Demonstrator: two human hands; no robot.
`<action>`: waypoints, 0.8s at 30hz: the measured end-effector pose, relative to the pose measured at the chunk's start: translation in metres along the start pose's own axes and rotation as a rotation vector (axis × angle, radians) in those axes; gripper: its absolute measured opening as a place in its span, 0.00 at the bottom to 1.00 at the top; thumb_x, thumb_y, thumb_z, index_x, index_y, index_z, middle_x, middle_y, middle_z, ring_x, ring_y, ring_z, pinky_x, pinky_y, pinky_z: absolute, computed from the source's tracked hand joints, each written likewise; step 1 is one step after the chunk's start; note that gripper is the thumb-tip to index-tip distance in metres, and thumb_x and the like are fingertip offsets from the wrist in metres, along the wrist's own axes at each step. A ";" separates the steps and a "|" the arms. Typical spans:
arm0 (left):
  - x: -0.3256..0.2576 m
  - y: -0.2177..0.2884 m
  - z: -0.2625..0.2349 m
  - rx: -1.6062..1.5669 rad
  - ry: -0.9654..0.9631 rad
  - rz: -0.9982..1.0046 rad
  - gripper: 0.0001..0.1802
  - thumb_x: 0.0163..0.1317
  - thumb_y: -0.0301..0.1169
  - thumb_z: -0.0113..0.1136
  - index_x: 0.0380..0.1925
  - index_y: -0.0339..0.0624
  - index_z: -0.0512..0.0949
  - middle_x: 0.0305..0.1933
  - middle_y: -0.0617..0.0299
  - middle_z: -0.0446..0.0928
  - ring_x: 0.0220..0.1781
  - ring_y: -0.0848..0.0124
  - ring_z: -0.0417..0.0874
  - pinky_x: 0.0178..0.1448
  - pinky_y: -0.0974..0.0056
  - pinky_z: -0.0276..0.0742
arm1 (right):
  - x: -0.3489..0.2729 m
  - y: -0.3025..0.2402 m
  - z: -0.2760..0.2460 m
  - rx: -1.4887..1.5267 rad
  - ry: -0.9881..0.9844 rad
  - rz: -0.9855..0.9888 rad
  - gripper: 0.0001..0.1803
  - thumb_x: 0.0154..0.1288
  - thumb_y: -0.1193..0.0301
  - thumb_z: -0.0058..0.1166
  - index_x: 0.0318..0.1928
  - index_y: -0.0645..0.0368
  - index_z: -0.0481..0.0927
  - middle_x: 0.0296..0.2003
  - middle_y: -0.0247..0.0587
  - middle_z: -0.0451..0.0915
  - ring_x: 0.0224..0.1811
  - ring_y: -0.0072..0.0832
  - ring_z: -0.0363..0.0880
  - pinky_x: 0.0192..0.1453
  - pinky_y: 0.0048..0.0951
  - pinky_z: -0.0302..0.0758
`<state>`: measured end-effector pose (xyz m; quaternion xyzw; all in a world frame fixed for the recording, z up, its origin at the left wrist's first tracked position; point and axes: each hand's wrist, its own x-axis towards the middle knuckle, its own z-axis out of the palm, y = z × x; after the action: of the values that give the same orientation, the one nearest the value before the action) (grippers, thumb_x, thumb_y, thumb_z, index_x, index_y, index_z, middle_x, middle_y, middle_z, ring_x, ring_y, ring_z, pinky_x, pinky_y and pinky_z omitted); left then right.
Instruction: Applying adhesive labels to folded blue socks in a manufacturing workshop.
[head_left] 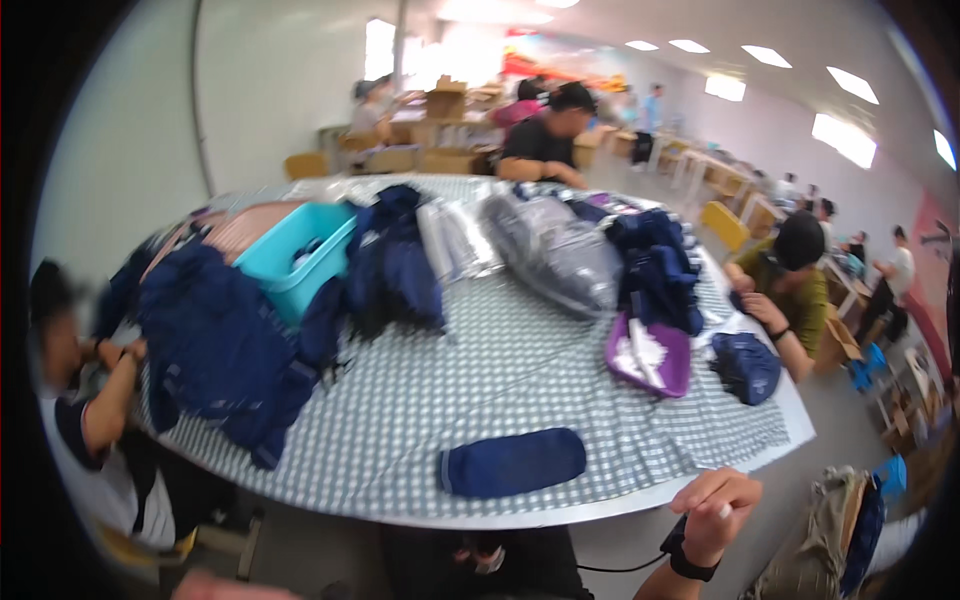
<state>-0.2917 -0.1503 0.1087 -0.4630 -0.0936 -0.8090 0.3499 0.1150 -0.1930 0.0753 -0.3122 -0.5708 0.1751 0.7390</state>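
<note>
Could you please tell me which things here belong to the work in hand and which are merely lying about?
In hand:
- long dark navy fabric pouch on the checked tablecloth, nearest the right hand

Lying about:
- turquoise plastic bin
- purple tray
- clear plastic bags

Bright ceiling panels (pixel 842 138) wash out the far room; the view is soft, motion-blurred, with black, bent fisheye edges.

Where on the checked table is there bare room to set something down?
Bare cloth lies mid-table, between the navy pouch, the purple tray and the navy garment pile. The far half, around the teal bin and grey plastic bags, is crowded.
</note>
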 end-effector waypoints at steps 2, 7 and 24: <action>-0.042 0.006 -0.007 -0.040 -0.566 -0.478 0.29 0.67 0.54 0.41 0.38 0.35 0.75 0.40 0.49 0.80 0.44 0.48 0.79 0.45 0.48 0.74 | -0.008 0.011 0.013 0.013 -0.006 0.120 0.16 0.59 0.69 0.65 0.19 0.62 0.76 0.21 0.44 0.80 0.21 0.30 0.81 0.23 0.25 0.78; -0.124 0.022 0.032 -0.230 -1.100 -0.782 0.08 0.58 0.26 0.62 0.37 0.39 0.83 0.42 0.57 0.84 0.53 0.53 0.83 0.56 0.55 0.79 | -0.012 0.029 0.043 -0.026 -0.236 0.411 0.09 0.48 0.80 0.71 0.20 0.63 0.81 0.21 0.45 0.83 0.22 0.29 0.83 0.27 0.23 0.77; -0.186 0.032 0.005 -0.306 -1.196 -1.202 0.16 0.62 0.37 0.60 0.47 0.41 0.80 0.52 0.53 0.80 0.59 0.54 0.79 0.65 0.48 0.72 | 0.067 0.048 0.237 0.117 -1.164 0.377 0.06 0.60 0.75 0.67 0.30 0.64 0.84 0.30 0.43 0.86 0.31 0.27 0.85 0.37 0.24 0.78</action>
<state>-0.2066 -0.0827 -0.0458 -0.7252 -0.3813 -0.4810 -0.3120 -0.0870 -0.0540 0.1291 -0.2198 -0.8050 0.4758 0.2781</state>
